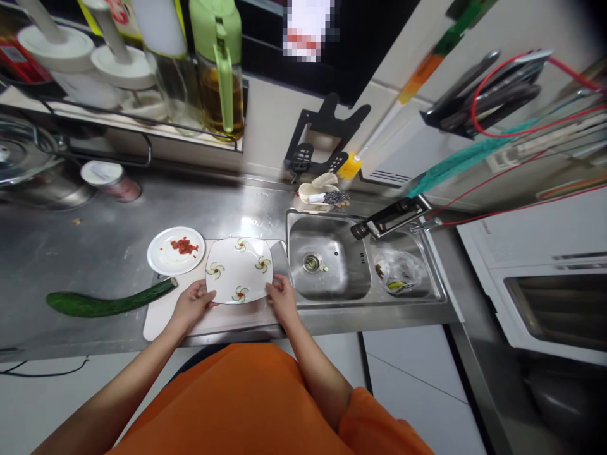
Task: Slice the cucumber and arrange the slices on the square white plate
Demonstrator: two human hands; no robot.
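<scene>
Both my hands grip a white squarish plate (pixel 239 272) by its edges, over a cutting board (pixel 161 316). My left hand (pixel 193 302) pinches the lower left corner, thumb on the rim. My right hand (pixel 282 299) has the lower right corner. Several small green pinwheels (pixel 240 294) with red centres, looking like cucumber slices, lie around the plate. A round white plate (pixel 164 253) with chopped red bits (pixel 184 246) stands just left. Beside my left hand lies a cucumber (pixel 109 304) with one cut end. A flat grey blade (pixel 279 256) shows partly behind the plate.
To the right is a double sink (pixel 327 253), with a plastic bag (pixel 401 272) in its far basin and a black faucet (pixel 379 218) above. A pot (pixel 42 170) and a canister (pixel 111 180) stand at the back left, below a rack with an oil bottle (pixel 220 95).
</scene>
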